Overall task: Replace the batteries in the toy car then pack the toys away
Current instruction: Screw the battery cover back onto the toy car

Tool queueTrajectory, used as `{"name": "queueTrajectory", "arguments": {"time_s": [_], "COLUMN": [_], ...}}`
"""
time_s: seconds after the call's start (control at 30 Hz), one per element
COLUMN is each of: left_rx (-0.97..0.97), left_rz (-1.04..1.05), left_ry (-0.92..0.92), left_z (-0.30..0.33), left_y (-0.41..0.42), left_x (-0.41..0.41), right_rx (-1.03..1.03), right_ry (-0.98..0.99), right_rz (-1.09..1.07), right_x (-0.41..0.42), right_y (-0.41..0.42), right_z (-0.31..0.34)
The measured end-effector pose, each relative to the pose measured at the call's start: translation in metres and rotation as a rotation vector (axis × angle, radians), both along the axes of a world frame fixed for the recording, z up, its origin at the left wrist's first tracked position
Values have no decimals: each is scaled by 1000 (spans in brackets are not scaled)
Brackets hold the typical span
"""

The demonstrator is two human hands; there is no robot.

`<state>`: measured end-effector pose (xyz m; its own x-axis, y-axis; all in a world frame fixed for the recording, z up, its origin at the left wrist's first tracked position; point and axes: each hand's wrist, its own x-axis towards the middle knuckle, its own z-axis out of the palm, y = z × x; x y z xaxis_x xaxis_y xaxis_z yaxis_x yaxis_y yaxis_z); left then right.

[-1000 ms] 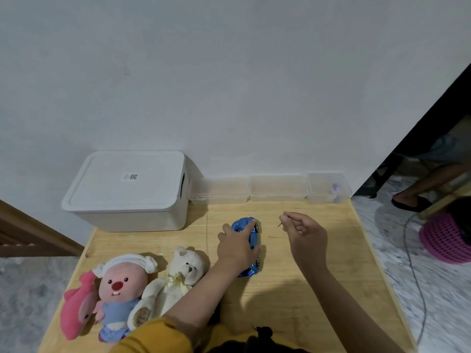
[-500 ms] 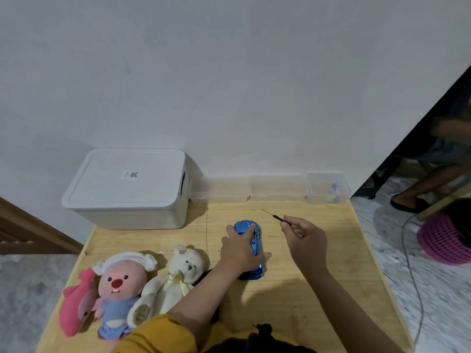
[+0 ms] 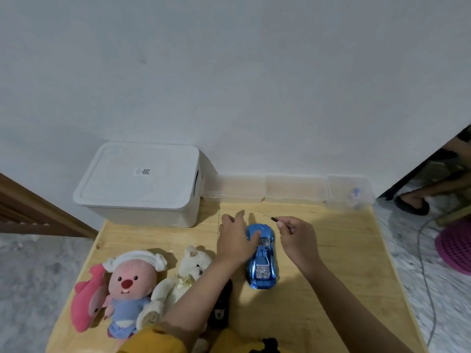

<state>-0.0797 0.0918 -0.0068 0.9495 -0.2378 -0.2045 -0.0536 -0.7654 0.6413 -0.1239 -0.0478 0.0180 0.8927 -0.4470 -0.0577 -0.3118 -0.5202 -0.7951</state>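
Note:
A shiny blue toy car [image 3: 262, 261] stands on its wheels on the wooden table [image 3: 331, 289], nose toward the wall. My left hand [image 3: 235, 240] rests on the car's front left side, thumb on the bonnet, fingers spread toward the wall. My right hand [image 3: 297, 236] hovers just right of the car, pinching a thin small screwdriver [image 3: 270, 216] whose tip points up and left. A white lidded storage box [image 3: 142, 184] sits at the back left. Three plush toys lie at the front left: a pink one [image 3: 84, 301], a pink-faced one in blue [image 3: 128, 284] and a cream bear [image 3: 186, 273].
Three clear small lidded boxes [image 3: 293, 188] line the wall; the rightmost [image 3: 350, 191] holds small items. A black object [image 3: 220, 309] lies under my left forearm. Off the table's right edge are a cable, a pink basket [image 3: 456, 248] and another person's foot [image 3: 411, 202].
The car has gone from lying on its side under my left hand to standing on its wheels. My left hand slid to its front. The screwdriver stays in my right hand.

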Motion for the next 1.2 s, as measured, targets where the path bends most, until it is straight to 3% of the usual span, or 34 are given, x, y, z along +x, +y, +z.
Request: {"name": "queueTrajectory", "arguments": {"time_s": [0.13, 0.33, 0.63, 1.03, 1.2], "left_rx": [24, 151, -37, 27, 78], "left_rz": [132, 131, 80, 54, 15], "left_ry": [-114, -146, -188, -204, -313], "left_z": [1, -4, -19, -32, -28], "left_y": [5, 10, 16, 15, 17], "left_x": [34, 84, 114, 130, 125], "right_rx": [133, 400, 457, 671, 669], "right_ry": [71, 182, 192, 203, 71], "right_rz": [-7, -137, -160, -222, -223], "right_x": [29, 70, 97, 100, 102], "right_y": [5, 11, 16, 9, 7], "right_z": [1, 4, 0, -2, 4]}}
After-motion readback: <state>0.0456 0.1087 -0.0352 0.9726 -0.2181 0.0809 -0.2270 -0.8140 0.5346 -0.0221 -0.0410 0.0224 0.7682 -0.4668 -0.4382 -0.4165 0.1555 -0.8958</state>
